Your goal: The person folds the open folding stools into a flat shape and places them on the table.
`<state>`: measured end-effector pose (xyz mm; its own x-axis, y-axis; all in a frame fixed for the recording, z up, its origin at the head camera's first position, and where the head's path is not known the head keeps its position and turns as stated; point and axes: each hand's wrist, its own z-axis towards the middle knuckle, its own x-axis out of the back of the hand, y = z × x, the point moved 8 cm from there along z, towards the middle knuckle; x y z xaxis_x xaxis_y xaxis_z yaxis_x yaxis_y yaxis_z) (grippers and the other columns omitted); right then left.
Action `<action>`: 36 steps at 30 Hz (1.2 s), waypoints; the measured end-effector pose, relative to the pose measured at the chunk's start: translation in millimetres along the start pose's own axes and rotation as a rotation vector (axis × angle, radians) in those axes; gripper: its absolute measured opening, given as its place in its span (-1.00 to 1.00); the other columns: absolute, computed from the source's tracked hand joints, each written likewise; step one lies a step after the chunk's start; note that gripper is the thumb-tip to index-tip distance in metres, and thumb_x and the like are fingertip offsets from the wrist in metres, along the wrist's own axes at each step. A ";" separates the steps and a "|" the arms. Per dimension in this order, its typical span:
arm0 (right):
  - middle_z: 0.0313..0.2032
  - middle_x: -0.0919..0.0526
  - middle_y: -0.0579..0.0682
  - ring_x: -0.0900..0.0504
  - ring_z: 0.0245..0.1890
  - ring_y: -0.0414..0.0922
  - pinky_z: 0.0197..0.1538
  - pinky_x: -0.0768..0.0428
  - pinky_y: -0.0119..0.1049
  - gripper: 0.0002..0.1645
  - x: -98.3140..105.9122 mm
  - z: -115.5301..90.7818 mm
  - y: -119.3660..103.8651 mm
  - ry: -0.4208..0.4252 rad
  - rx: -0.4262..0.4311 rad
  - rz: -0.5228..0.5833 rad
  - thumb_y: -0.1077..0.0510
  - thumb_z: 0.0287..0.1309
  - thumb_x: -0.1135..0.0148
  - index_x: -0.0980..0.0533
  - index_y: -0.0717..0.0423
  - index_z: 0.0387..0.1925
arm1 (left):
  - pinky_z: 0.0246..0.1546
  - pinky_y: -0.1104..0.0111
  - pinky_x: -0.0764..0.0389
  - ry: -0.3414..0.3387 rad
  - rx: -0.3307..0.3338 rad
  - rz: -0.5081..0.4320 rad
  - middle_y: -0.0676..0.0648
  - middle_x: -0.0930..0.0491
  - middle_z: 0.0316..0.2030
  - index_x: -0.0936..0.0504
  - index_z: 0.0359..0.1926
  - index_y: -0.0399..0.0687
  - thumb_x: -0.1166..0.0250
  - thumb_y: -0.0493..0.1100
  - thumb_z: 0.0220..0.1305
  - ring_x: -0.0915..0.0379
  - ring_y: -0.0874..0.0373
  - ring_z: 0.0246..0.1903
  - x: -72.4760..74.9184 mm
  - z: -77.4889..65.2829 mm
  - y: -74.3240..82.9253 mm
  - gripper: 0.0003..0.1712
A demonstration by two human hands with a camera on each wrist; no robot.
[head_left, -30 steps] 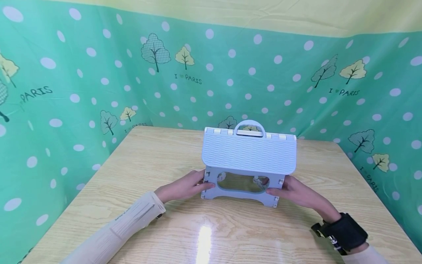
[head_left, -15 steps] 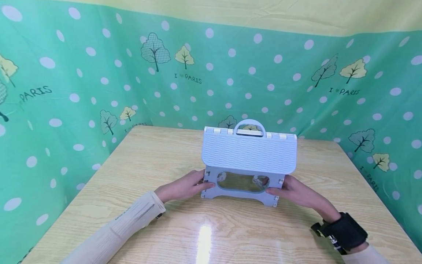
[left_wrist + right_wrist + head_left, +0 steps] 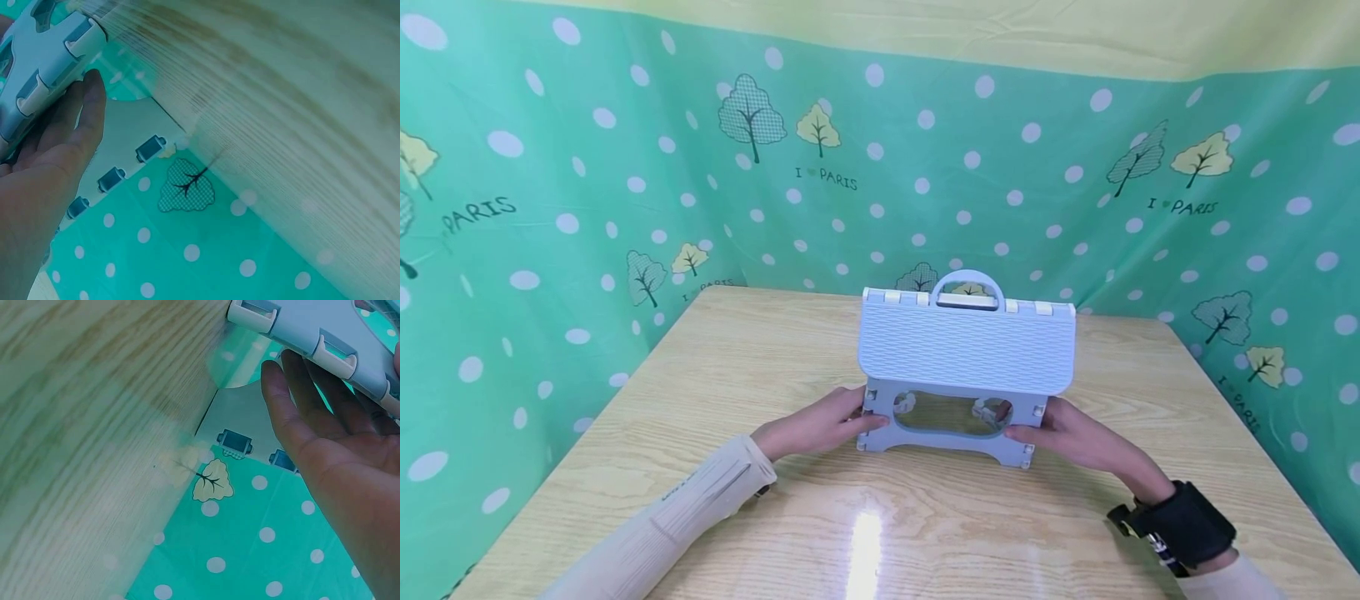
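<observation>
A light blue plastic folding stool stands partly unfolded on the table, its textured top panel sloping towards me and its arched handle uppermost. My left hand grips the left edge of the near leg panel, thumb across the front. At the opposite edge my right hand holds the same panel, thumb also in front. In the left wrist view the fingers of the left hand reach behind the hinged panel edge. The right wrist view has the right hand behind the other hinged edge.
The wood-grain table extends around the stool on all sides. A green dotted cloth hangs at the back and both sides. A black band is on the right wrist. Light glares off the table's front.
</observation>
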<state>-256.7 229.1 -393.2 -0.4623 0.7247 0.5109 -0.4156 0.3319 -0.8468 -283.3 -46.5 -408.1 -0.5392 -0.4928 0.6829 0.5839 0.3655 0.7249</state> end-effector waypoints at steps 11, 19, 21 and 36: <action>0.30 -0.20 0.29 -0.46 -0.05 -0.14 -0.26 -0.60 -0.24 -0.18 -0.1 0.2 -0.8 0.002 -0.019 -0.003 0.28 0.37 -0.19 0.01 0.17 0.49 | 0.17 0.33 -0.52 -0.010 0.016 -0.015 0.01 -0.53 0.26 -0.18 0.51 0.09 -0.02 0.06 0.55 -0.50 0.30 0.14 -0.9 0.4 -1.1 -0.40; 0.37 -0.16 0.30 -0.46 -0.04 -0.12 -0.28 -0.57 -0.24 -0.15 -0.2 -0.7 -1.3 0.007 -0.030 -0.018 0.26 0.37 -0.19 0.03 0.17 0.51 | 0.13 0.33 -0.55 -0.007 0.013 -0.020 0.01 -0.53 0.25 -0.17 0.51 0.10 -0.02 0.06 0.56 -0.51 0.28 0.13 -0.5 -0.7 -0.5 -0.39; 0.33 -0.20 0.30 -0.49 -0.10 -0.14 -0.32 -0.57 -0.23 -0.17 -0.2 -0.8 -0.7 0.008 -0.033 -0.025 0.26 0.37 -0.19 0.01 0.19 0.51 | 0.10 0.33 -0.57 -0.008 0.011 -0.019 -0.02 -0.54 0.24 -0.18 0.51 0.08 -0.01 0.06 0.56 -0.52 0.28 0.10 -0.2 -0.8 0.0 -0.40; 0.34 -0.24 0.26 -0.47 0.06 -0.07 -0.12 -0.60 -0.31 -0.21 -0.3 -0.5 1.0 0.008 -0.037 -0.056 0.22 0.39 -0.19 -0.04 0.17 0.49 | 0.06 0.35 -0.59 -0.002 0.018 -0.016 -0.03 -0.58 0.20 -0.19 0.51 0.10 -0.03 0.04 0.56 -0.54 0.27 0.09 0.5 -0.9 0.5 -0.41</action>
<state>-256.6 229.5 -394.3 -0.4322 0.7093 0.5569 -0.4115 0.3944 -0.8217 -282.7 -47.3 -407.4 -0.5497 -0.4966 0.6717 0.5646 0.3718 0.7369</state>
